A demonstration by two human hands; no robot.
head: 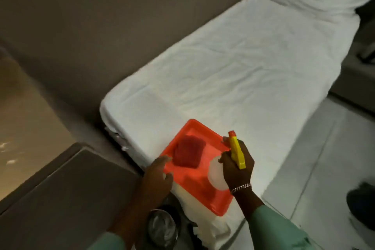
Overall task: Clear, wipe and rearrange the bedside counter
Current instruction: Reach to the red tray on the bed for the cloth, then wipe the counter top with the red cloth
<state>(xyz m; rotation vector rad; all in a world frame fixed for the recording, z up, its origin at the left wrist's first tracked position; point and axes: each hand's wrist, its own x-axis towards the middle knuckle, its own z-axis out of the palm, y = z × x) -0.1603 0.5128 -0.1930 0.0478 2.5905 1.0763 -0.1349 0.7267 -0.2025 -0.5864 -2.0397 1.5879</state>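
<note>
From my feed, the grey counter (67,195) sits far left. My left hand (157,176), fingers loosely spread, touches the orange tray (203,195) on the bed (233,71); a red cloth (188,153) lies in it. My right hand (237,165) grips what looks like a spray bottle (236,151).

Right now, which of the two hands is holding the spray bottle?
The right hand, the one with the bracelet. It grips the yellow spray bottle over the orange tray. The left hand holds no bottle and rests at the tray's edge.
</note>
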